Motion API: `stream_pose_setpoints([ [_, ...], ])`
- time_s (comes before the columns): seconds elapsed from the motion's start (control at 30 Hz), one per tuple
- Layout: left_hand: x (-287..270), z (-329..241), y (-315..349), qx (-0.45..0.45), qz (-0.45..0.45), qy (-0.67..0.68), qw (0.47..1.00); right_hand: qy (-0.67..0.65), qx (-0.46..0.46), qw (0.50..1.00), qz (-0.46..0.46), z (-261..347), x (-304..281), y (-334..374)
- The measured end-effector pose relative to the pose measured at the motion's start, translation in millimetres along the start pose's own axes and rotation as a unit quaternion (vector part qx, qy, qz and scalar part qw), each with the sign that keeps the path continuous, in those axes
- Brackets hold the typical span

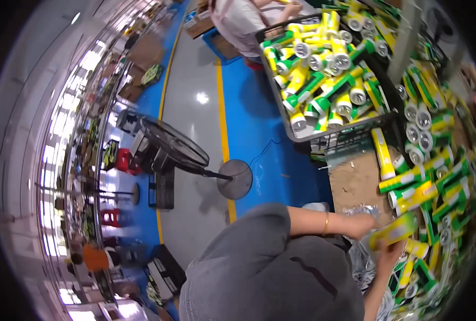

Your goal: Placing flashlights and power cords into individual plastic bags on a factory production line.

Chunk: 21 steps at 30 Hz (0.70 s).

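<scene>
My right hand (390, 251) is closed round a yellow and green flashlight (398, 230), which is smeared by motion. Just beside it is my left hand (362, 226), with a gold bracelet on the wrist; its fingers are blurred and partly hidden, so its hold is unclear. Crumpled clear plastic (362, 259) lies below and around the hands. A loose pile of yellow, green and white flashlights (451, 195) spreads over the table on the far side of my hands. Next to the pile is a bare piece of brown cardboard (355, 179).
A black crate (302, 138) heaped with flashlights stands at the upper right. Another person (243, 27) works behind it. A standing fan (173, 144) with a round base (234, 179) is on the floor to the left. A grey post (406, 43) rises beside the crate.
</scene>
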<state>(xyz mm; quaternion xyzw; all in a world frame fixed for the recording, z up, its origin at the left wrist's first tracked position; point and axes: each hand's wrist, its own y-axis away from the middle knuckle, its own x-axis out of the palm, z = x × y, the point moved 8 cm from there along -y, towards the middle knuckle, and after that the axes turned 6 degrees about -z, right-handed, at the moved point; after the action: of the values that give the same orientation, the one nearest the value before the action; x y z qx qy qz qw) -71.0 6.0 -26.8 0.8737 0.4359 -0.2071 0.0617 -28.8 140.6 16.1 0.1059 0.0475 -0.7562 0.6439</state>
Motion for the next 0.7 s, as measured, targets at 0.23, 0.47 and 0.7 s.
stream_pose_setpoints([
  [0.23,-29.8,-13.5,-2.2,0.068,0.042,-0.015,0.997,0.33,-0.205,0.908,0.154,19.7,23.5,6.1],
  [0.47,-0.5,-45.4,-6.2,0.038,0.037,-0.069,0.996,0.391,-0.172,0.892,0.149,23.9,9.3,-4.6],
  [0.7,-3.9,-23.0,4.1,0.069,0.045,-0.16,0.984,0.596,0.034,0.799,-0.065,-47.6,-115.8,11.2],
])
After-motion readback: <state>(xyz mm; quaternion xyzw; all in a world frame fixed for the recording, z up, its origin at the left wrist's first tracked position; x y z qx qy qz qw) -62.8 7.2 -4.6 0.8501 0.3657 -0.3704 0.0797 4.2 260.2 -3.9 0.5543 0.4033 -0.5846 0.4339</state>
